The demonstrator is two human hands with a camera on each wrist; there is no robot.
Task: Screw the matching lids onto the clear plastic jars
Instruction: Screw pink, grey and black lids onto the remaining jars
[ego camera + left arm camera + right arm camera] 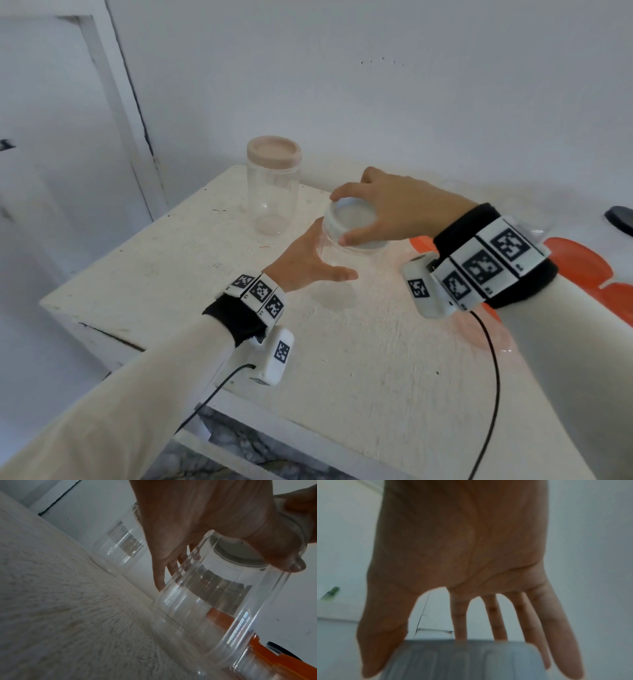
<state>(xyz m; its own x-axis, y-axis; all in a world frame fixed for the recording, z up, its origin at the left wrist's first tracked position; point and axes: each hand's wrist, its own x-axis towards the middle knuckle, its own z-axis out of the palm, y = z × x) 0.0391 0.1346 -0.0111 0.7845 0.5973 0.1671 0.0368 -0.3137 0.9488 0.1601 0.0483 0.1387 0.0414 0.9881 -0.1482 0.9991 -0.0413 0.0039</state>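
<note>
A clear plastic jar (337, 260) stands near the middle of the white table (164, 260), a white lid (354, 222) sitting on its mouth. My right hand (376, 209) grips the lid from above, thumb on the near rim and fingers over the far rim. My left hand (308, 260) holds the jar's body from the left, thumb across the front. The left wrist view shows this jar (214, 608) close up, with the lid (240, 553) seen through its wall. In the right wrist view my fingers (498, 622) straddle the ribbed lid (462, 660). A second clear jar (272, 192) with a pinkish lid (273, 150) stands behind.
An orange object (579, 267) lies at the table's right side, partly behind my right wrist. A dark object (620, 219) sits at the far right edge. The wall runs close behind the table, and the table's left and front edges drop off.
</note>
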